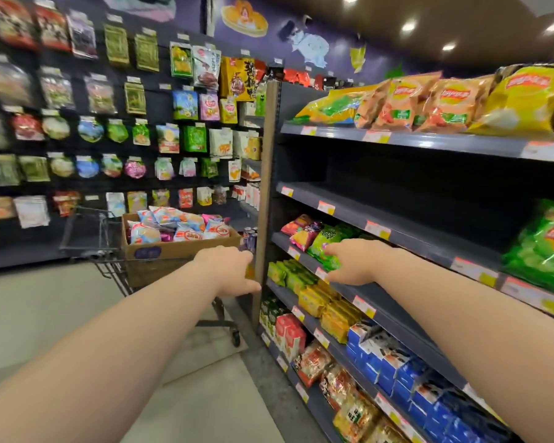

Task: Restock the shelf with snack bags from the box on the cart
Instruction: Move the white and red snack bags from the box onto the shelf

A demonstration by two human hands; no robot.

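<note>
A cardboard box [160,254] full of snack bags [176,227] sits on a black wire cart [103,247] at the end of the aisle. Both my arms reach forward. My left hand [231,270] hangs in the air beside the shelf's upright post, just right of the box, fingers relaxed and holding nothing. My right hand [352,263] is at the front edge of the grey shelf [397,247], fingers against a green snack bag [327,247]; no grip shows. Pink and yellow bags [301,231] lie left of the green one.
The shelf above [413,199] shows bare board. Chip bags [429,103] fill the top shelf, and green chip bags [544,251] lie at the right. Boxed and bagged goods [333,314] pack the lower shelves. A wall of hanging packets [125,132] faces me at the left.
</note>
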